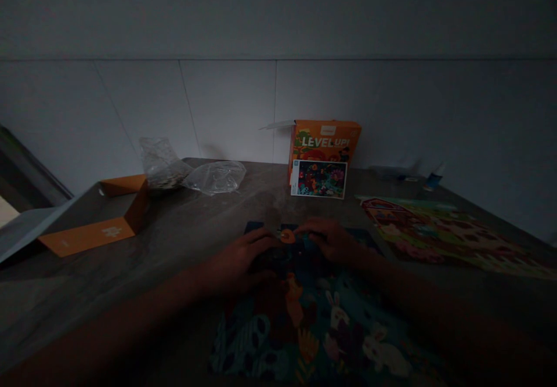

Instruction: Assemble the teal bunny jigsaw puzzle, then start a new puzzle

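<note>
In the dim head view, a dark blue jigsaw puzzle (300, 311) with rabbits, a fox and plants lies on the counter in front of me. My left hand (243, 256) rests over its upper left part, fingers stretched towards the top edge. From the other side my right hand (328, 237) reaches in, its index finger extended and the other fingers bent. Between the fingertips shows an orange patch (288, 236) on the puzzle; whether it is a separate piece I cannot tell. The top edge has a notch just left of this patch. Nothing is visibly held.
An orange "LEVEL UP!" box (326, 137) stands at the back, a picture card (319, 179) leaning against it. Left are an open orange box (93, 237) and clear plastic bags (216, 177). A farm puzzle (452, 233) and a small bottle (434, 180) are right.
</note>
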{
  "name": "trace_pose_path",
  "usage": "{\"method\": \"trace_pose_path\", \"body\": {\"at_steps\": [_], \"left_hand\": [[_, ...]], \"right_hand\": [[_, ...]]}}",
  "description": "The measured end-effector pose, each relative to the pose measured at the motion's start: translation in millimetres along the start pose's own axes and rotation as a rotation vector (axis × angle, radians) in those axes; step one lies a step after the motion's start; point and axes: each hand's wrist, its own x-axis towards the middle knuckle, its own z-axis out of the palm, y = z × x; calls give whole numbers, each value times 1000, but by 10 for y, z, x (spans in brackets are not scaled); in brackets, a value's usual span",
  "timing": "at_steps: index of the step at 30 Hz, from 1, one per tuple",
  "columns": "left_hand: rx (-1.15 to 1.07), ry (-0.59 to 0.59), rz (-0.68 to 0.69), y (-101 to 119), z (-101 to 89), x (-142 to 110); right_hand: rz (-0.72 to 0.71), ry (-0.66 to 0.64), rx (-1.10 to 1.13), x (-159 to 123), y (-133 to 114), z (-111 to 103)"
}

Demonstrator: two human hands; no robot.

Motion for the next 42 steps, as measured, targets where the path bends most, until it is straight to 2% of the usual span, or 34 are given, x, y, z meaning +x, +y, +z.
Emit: {"method": "trace_pose_path", "body": {"at_steps": [2,5,11,14,19,22,25,28,31,34,38,42], "left_hand": [[58,32,-63,-8,-7,6],[135,6,-86,-29,-19,18],[49,-61,66,36,-35,17],[32,-46,116,60,-26,14],[30,-49,103,14,10,18],[-11,20,76,-40,39,39],[-33,154,-2,-129,60,65],[-28,235,-157,-231,59,81],[12,230,-249,-300,51,90],[91,172,-202,-327,54,93],[228,124,-205,-331,69,81],[220,144,-238,-330,66,75]], "right_hand": [[-21,13,11,5,-4,0],[-6,75,51,24,-21,-18],[162,214,128,57,-73,-71],[240,192,238,53,-104,-35],[327,83,370,62,-205,89],[309,97,330,85,-290,114],[296,121,105,98,-401,100],[193,-57,-92,93,-548,94],[65,-218,-156,74,-679,110],[27,-233,-140,56,-705,115],[-4,-228,-74,27,-563,73],[-7,-242,-49,0,-362,-2]]}}
